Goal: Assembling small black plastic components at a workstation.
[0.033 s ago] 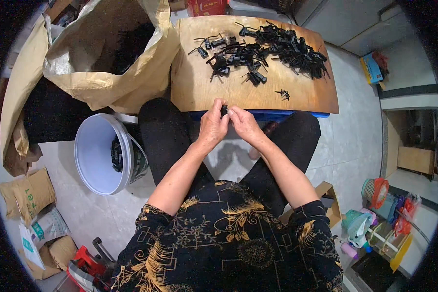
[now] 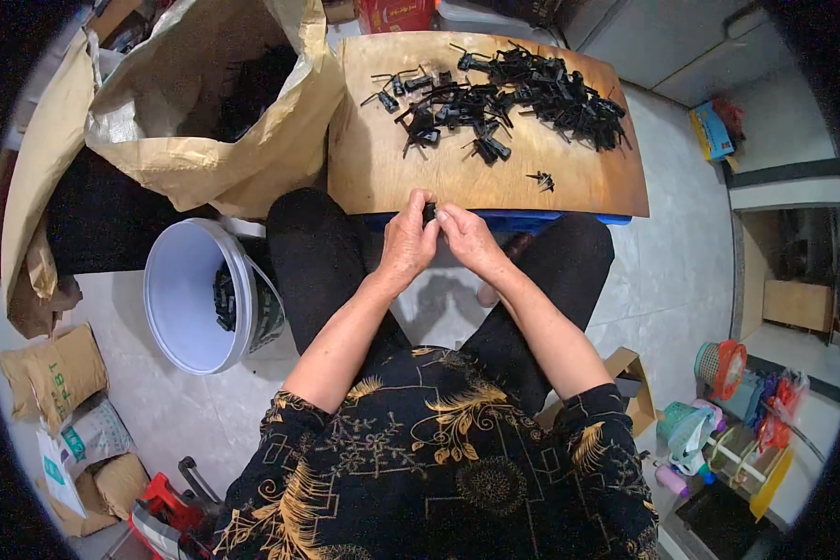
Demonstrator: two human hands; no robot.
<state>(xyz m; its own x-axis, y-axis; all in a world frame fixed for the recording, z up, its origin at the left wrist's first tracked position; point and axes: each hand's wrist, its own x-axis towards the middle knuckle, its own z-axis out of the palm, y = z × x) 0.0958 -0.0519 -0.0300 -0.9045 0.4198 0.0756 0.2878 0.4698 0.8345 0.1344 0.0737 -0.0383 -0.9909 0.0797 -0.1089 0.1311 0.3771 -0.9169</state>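
My left hand (image 2: 406, 245) and my right hand (image 2: 471, 241) meet at the near edge of a wooden board (image 2: 383, 168) that lies in front of my knees. Between the fingertips of both hands sits a small black part (image 2: 429, 213), mostly hidden by the fingers. On the far half of the board lies a heap of several black clip-like parts (image 2: 523, 93). One small black piece (image 2: 541, 177) lies alone nearer to my right hand.
A white bucket (image 2: 173, 299) with some black parts inside stands by my left knee. Behind it slumps a big brown paper sack (image 2: 205, 140) holding dark parts. A blue crate (image 2: 532, 221) carries the board. Bags lie on the floor at left, coloured clutter at right.
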